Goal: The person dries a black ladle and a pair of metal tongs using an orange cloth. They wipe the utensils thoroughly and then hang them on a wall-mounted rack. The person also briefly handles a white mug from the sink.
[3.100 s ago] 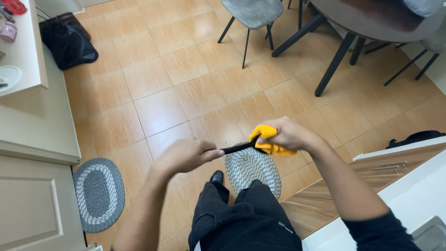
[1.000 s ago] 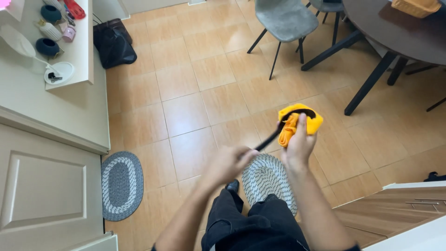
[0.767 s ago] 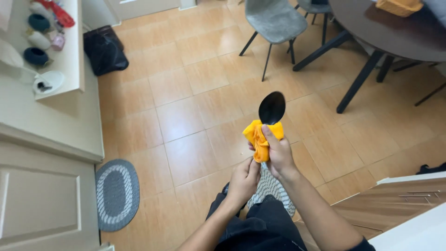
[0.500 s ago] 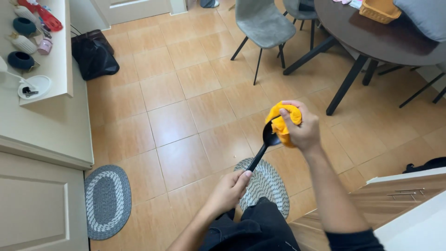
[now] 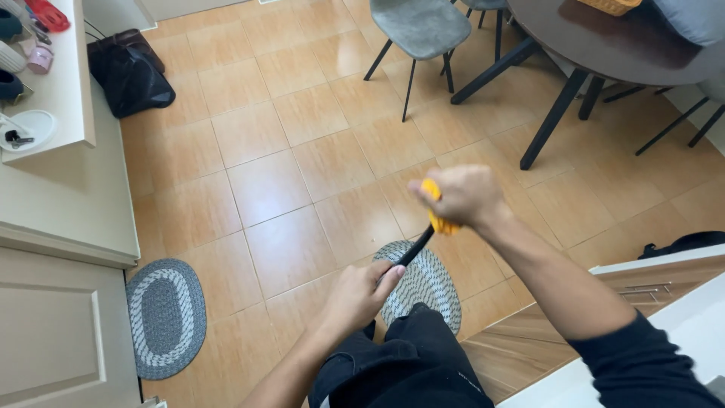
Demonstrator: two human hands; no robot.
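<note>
Right hand (image 5: 462, 195) had closed fully over the bunched yellow cloth (image 5: 434, 211) (spoon bowl now hidden inside), while left hand (image 5: 361, 291) gripped the slim black plastic handle (image 5: 414, 248) low above the tiled floor (image 5: 302, 174).

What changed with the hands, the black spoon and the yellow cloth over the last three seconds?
The right hand kept rubbing the yellow cloth around the spoon's head: the bowl showed bare above the cloth a moment ago and is now covered again. The black spoon swung from level to upright, then to a slant. The left hand held the handle throughout. The person stayed standing over the oval rug.
</note>
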